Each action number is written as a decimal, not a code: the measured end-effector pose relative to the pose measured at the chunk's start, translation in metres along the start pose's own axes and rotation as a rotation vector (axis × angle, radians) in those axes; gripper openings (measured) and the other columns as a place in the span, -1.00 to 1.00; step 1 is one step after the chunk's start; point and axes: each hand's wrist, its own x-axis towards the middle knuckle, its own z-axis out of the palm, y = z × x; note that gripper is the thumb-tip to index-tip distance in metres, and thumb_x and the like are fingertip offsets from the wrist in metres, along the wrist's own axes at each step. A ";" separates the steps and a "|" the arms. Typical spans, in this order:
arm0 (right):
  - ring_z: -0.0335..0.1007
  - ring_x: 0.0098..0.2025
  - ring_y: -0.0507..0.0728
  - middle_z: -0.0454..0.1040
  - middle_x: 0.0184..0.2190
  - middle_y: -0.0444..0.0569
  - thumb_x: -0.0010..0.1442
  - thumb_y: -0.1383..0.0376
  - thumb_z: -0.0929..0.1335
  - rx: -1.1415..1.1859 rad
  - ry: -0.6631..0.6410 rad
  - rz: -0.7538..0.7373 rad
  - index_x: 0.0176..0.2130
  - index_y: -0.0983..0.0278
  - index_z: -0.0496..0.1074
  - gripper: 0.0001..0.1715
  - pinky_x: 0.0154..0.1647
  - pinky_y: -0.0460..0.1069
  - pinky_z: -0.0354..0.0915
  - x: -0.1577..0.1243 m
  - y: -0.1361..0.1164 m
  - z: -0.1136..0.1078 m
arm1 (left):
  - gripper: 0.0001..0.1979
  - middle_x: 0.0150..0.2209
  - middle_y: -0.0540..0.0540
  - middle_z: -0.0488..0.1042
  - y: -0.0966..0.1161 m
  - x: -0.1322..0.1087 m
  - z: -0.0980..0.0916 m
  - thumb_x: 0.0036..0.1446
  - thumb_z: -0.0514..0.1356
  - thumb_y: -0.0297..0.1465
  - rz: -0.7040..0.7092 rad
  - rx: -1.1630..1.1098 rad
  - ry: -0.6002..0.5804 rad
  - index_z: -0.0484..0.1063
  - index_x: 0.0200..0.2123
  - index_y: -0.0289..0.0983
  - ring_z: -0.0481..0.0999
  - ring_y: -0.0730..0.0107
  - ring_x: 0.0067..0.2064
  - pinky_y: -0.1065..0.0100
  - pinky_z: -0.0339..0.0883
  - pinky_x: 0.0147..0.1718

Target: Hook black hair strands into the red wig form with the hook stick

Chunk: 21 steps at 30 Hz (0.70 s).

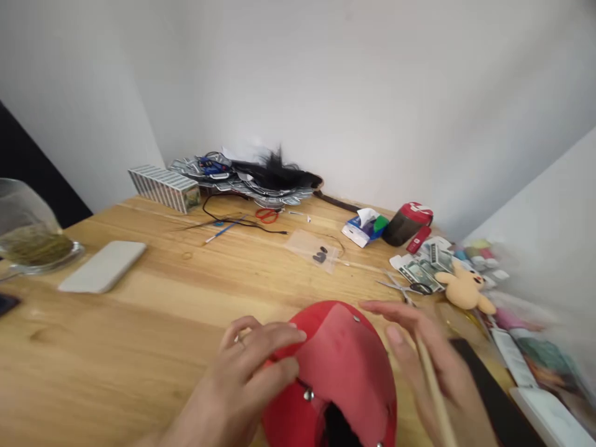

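In front of me, low in the head view, is a red dome-shaped form [284, 406]. A translucent pinkish sheet [347, 366] lies over it, with shiny metal pin heads around its edge and a dark opening below. My left hand [261, 366] grips the form's left side, thumb and fingertips on the sheet's edge. On the right, my right hand [431, 360] holds a thin pale stick [435, 397] against the palm, its index finger stretched toward the top of the form and its thumb apart from it. The stick's far end is hidden.
Silver scissors [395, 285] lie beyond my right hand, near a peach plush toy [463, 287]. A small plastic bag [313, 249] with dark pieces, red-handled scissors [267, 215] and a tissue pack [364, 228] are farther back. A white slab [105, 267] and a glass pitcher [35, 239] stand left.
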 end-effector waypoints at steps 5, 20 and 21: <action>0.34 0.21 0.30 0.45 0.18 0.02 0.40 0.28 0.20 0.003 -0.045 -0.130 0.08 0.09 0.36 -0.69 0.24 0.29 0.21 -0.025 0.008 0.027 | -0.66 0.08 -0.05 0.56 0.006 -0.017 0.009 0.21 0.24 -0.51 0.110 -0.046 -0.066 0.50 -0.01 0.00 0.57 0.12 0.07 0.15 -0.06 0.32; 0.35 0.16 0.23 0.43 0.14 0.03 0.41 0.31 0.18 0.009 0.070 -0.005 0.05 0.15 0.37 -0.71 0.20 0.21 0.24 -0.013 0.004 0.054 | -0.67 0.18 0.05 0.47 -0.006 -0.013 0.013 0.38 0.03 -0.53 0.183 0.295 -0.065 0.43 0.11 -0.21 0.24 0.48 0.32 0.36 -0.01 0.34; 0.35 0.16 0.23 0.43 0.14 0.03 0.42 0.30 0.18 0.023 0.074 0.011 0.04 0.15 0.37 -0.71 0.20 0.21 0.24 -0.013 0.003 0.054 | -0.69 0.20 0.09 0.45 -0.004 -0.015 0.016 0.40 0.02 -0.51 0.219 0.337 -0.057 0.46 0.08 -0.20 0.12 0.48 0.37 0.37 -0.12 0.37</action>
